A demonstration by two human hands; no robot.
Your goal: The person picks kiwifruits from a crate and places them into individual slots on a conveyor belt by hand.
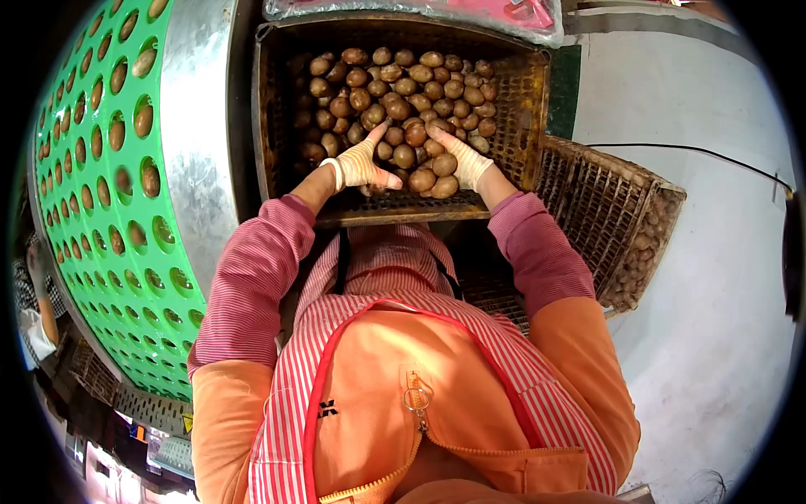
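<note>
Many brown, dull-coated eggs [417, 86] lie heaped in a dark, worn plastic crate [531, 118] in front of me. My left hand [359, 165], in a pale glove, reaches in at the near left, its thumb raised and its fingers curved under eggs. From the near right, my right hand [462, 160], gloved too, curves its thumb and palm around the other side of the same cluster. Between the two hands sits a handful of eggs [422, 180]. Most of the fingertips are hidden beneath or behind the eggs.
A green panel [126, 210] with rows of oval holes, many holding eggs, curves along the left behind a metal rim [197, 126]. To the right, a second crate [600, 202] stands tilted on the pale floor [714, 227]. Another person's arm [42, 294] shows at far left.
</note>
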